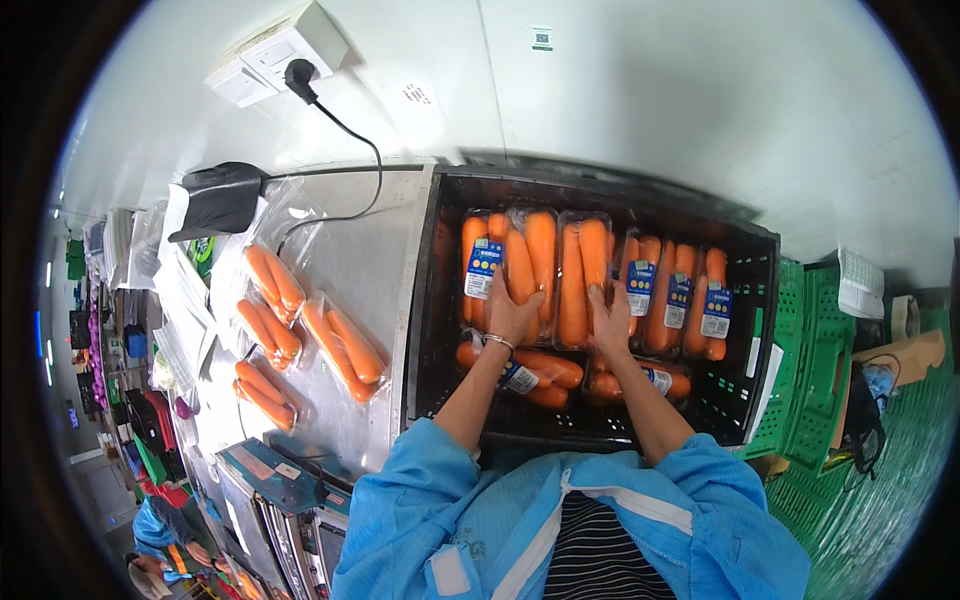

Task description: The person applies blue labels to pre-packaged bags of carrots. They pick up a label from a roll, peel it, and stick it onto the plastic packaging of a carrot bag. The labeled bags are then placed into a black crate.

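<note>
A black plastic crate point(592, 431) before me holds several clear packs of carrots, some with blue-and-white labels. My left hand point(514, 309) grips an upright carrot pack point(540, 247), thumb across its top and fingers down its left side. Beside it, my right hand point(611, 319) grips another carrot pack point(574, 277), its thumb on the film and its fingers along the right edge. Labelled packs point(679, 300) stand in a row to the right. Under my forearms lie two packs sideways, a left one point(555, 367) and a right one point(604, 386), partly hidden.
Left of the crate, a metal table point(352, 262) bears several bagged carrots point(345, 349), papers point(184, 322) and a black cable point(379, 161) plugged into a wall socket point(277, 56). Green crates point(817, 360) stand right. Another person point(161, 532) is at lower left.
</note>
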The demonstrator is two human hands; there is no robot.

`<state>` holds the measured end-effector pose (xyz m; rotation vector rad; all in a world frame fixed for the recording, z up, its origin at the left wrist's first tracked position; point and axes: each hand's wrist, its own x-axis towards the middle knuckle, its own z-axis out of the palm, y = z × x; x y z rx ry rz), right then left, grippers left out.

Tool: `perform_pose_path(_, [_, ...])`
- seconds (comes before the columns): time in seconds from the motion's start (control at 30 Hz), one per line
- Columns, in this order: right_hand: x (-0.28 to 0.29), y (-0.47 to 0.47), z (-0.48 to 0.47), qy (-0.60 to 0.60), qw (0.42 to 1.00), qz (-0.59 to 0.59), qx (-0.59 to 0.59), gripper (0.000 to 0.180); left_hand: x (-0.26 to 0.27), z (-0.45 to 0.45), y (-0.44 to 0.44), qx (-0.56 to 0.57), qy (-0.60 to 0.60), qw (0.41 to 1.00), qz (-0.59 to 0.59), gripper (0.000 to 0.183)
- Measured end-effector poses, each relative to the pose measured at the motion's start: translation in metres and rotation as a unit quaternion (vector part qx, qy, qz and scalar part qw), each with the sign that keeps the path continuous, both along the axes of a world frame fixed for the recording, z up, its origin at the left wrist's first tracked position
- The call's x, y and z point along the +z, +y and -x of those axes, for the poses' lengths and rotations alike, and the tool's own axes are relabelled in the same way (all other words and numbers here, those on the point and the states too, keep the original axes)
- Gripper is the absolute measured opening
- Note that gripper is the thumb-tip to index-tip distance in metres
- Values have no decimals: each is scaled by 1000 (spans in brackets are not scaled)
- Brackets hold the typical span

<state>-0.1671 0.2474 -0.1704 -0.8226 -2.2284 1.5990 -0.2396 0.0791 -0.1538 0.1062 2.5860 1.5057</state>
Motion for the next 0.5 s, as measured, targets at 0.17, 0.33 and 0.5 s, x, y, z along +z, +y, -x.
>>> perform_pose_path(0.17, [6,5,0,-107,966,-236,23,46,4,-3,3,-14,-39,997,71,99])
perform_pose_path(0.33, [-7,17,0,-39,965,-259,20,53,10,-5,-1,-73,41,992,91,96])
perform_pose_path(0.5, [110,-52,62,165,967,-152,121,25,27,-14,-22,-62,-34,996,56,85])
